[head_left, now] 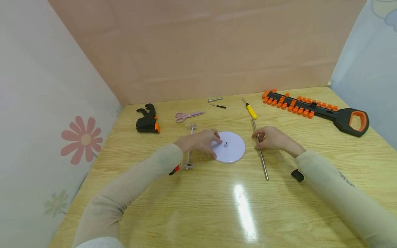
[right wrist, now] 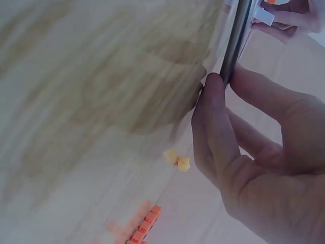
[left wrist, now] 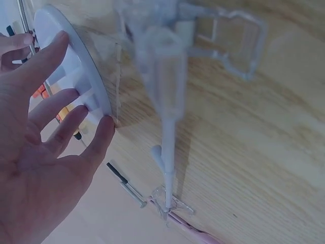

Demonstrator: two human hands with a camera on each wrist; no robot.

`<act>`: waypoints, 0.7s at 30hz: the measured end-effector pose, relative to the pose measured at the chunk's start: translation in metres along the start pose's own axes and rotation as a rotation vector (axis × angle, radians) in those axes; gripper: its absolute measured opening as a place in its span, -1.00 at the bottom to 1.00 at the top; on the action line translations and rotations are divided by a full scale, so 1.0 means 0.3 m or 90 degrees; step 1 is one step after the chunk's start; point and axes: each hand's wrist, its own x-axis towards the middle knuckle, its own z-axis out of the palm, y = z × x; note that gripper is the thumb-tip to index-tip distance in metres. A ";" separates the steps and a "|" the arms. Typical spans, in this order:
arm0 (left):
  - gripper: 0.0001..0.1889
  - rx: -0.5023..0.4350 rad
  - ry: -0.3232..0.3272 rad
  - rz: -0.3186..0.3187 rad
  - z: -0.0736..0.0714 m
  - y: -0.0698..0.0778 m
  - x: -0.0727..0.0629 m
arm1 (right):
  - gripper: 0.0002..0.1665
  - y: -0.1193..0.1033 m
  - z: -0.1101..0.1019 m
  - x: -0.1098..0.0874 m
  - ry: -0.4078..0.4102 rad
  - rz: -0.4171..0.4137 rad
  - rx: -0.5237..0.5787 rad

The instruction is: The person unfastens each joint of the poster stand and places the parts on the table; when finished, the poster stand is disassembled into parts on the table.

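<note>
A white round disc (head_left: 233, 151) with a short hollow post at its centre lies on the table. My left hand (head_left: 205, 141) reaches over its left side, fingers spread, fingertips touching the disc near the rim. To the right, my right hand (head_left: 271, 138) pinches a thin metal rod (head_left: 263, 162) between thumb and fingers. In the right wrist view the rod (right wrist: 237, 43) runs up from the fingertips. Beneath my left forearm is a thin white bar (head_left: 189, 156) with clear plastic end pieces, partly hidden by the arm.
Behind lie a black clamp (head_left: 146, 122), pink scissors (head_left: 186, 116), a bolt (head_left: 216, 99), a small black screwdriver (head_left: 221, 106) and a yellow-handled tool (head_left: 252, 112). An orange-and-black rack (head_left: 304, 106) lies back right. A small black piece (head_left: 297, 175) sits near my right sleeve.
</note>
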 end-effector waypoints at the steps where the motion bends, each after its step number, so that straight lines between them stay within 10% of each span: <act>1: -0.29 0.000 0.000 0.001 0.001 0.000 -0.001 | -0.47 -0.001 0.000 0.001 0.000 0.001 0.000; 21: -0.31 0.026 0.002 0.008 0.008 0.006 -0.001 | -0.59 -0.008 0.006 0.005 -0.013 0.020 -0.010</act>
